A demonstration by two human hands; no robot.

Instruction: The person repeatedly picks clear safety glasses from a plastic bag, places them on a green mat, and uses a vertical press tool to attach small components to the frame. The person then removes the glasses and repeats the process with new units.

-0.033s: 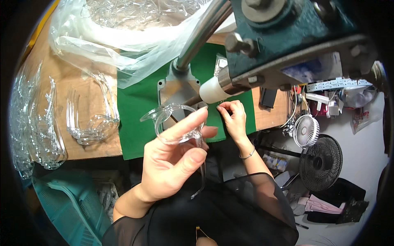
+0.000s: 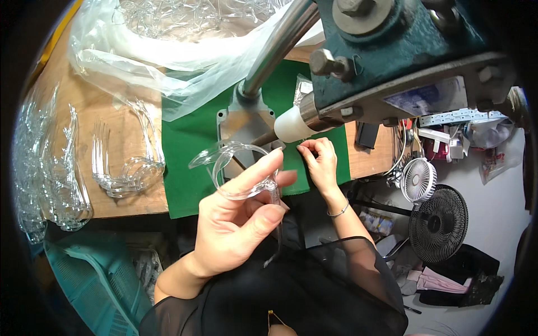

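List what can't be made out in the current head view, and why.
Head view: whether the right hand pinches anything; too small to tell at its fingertips.
Head view: part of the clear eyeglass frame; covered by fingers of the left hand.
Head view: top of the dark green machine; cut off by the upper edge.

Through the remote head camera, I identified a workshop. A heavy bolted machine (image 2: 414,47) stood over a green mat (image 2: 182,193) on a wooden workbench (image 2: 84,95); clear eyewear frames (image 2: 67,190) lay grouped in batches, and a plastic bag (image 2: 157,53) held more clear parts (image 2: 185,19).
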